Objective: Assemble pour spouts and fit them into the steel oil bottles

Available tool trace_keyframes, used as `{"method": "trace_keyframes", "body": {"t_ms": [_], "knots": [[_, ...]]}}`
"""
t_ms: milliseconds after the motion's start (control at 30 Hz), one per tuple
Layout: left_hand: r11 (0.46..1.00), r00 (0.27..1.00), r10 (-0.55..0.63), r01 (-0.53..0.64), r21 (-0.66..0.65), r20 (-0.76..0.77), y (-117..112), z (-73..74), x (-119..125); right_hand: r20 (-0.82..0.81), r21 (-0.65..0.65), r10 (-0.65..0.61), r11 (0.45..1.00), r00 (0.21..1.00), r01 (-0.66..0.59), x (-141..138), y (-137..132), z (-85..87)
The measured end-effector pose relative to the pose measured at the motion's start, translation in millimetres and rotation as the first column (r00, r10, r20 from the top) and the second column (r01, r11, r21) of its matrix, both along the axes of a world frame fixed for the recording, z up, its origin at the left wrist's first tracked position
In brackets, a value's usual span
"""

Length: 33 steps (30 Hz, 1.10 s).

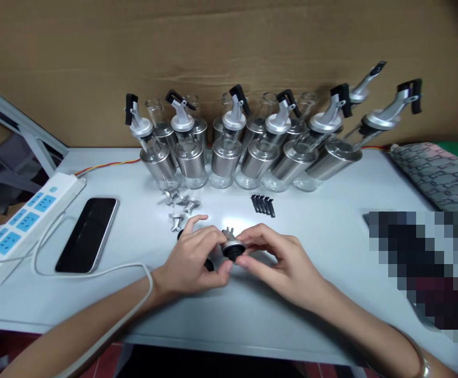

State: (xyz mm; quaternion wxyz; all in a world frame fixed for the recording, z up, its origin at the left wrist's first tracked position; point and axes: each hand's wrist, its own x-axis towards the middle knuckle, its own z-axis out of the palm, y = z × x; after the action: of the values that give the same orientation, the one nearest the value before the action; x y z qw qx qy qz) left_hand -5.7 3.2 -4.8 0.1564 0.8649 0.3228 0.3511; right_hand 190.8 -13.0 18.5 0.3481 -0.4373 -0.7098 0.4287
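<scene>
Between my two hands is a silver bottle pourer [233, 248] with a black ribbed stopper facing me. My left hand [197, 254] grips it from the left, thumb and fingers bent, one finger lifted. From the right, my right hand [282, 257] pinches its edge between thumb and fingers. Black round parts [209, 265] show partly behind my left hand, mostly hidden. Several loose silver spout pieces [177, 221] lie just beyond that hand. A short row of small black levers [263, 205] rests on the table beyond my right hand.
Glass-and-steel bottles [227, 163], the front ones topped with pourers, stand along the cardboard backing [229, 47]. On the left are a phone [87, 235] and a power strip [26, 223]; a white cable [113, 271] crosses my left forearm. At right lie a patterned cloth item [437, 170] and a pixelated object [429, 273].
</scene>
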Motion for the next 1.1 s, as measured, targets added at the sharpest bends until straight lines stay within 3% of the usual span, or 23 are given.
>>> {"method": "trace_keyframes", "body": {"t_ms": [400, 633, 767, 833, 933, 1000, 1100], "knots": [[0.999, 0.999, -0.047, 0.047, 0.023, 0.005, 2.6, -0.6, -0.7, 0.013, -0.033, 0.032, 0.999, 0.999, -0.032, -3.3, -4.8, -2.2], [0.997, 0.996, -0.073, 0.074, -0.019, 0.053, 2.4, -0.9, -0.4, 0.102, 0.041, 0.069, 0.996, 0.992, -0.074, 1.3, 1.9, 5.8], [0.998, 0.998, -0.047, 0.049, -0.033, 0.040, 1.2, -0.7, 0.3, 0.226, 0.099, -0.065, 0.994, 0.972, 0.043, 2.6, 5.6, 8.1], [0.998, 0.998, -0.043, 0.044, -0.042, 0.041, 0.7, 0.4, 0.7, 0.436, 0.121, -0.157, 0.986, 0.886, 0.114, 2.8, 8.5, 3.7], [0.997, 0.998, -0.050, 0.052, -0.058, 0.034, 0.0, 2.9, 1.2, 0.756, 0.155, -0.189, 0.982, 0.626, 0.109, 3.5, 13.9, -6.5], [0.996, 0.998, -0.056, 0.057, -0.065, 0.017, -0.6, 4.5, 1.3, 0.840, 0.180, -0.195, 0.980, 0.507, 0.079, 3.9, 16.5, -11.5], [0.996, 0.998, -0.063, 0.062, -0.071, -0.020, -1.6, 5.4, 1.0, 0.875, 0.212, -0.221, 0.975, 0.430, 0.068, 3.6, 17.7, -13.0]]}}
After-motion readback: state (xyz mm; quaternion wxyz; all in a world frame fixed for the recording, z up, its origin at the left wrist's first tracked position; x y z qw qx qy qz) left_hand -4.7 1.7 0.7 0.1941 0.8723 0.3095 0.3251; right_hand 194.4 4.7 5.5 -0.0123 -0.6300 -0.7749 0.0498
